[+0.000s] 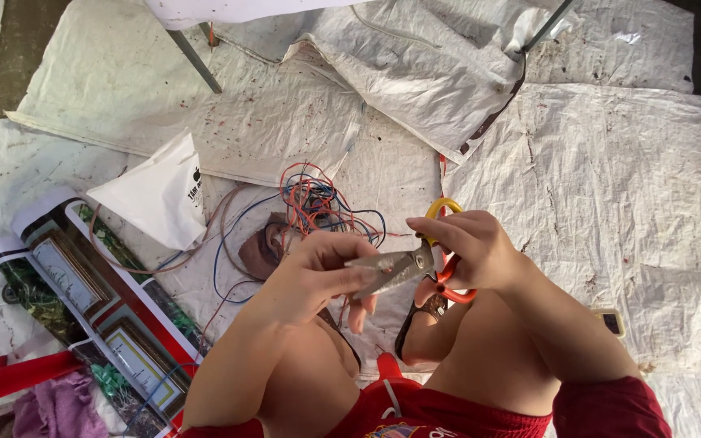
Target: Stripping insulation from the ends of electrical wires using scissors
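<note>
Steel blades of the scissors (403, 266) sit right between your hands, above your bare knees. Your right hand (474, 247) is clamped through the orange and yellow handles, so the tool's long axis runs from there leftward and slightly down, tips pointing at your left hand (318, 272). That left hand is nearer the blade tips, fingers pinched together just at them; what they pinch is too small to tell. Farther out, the tangle of coloured wires (318, 203) lies on the white woven sacking (610, 178), beyond the blades.
</note>
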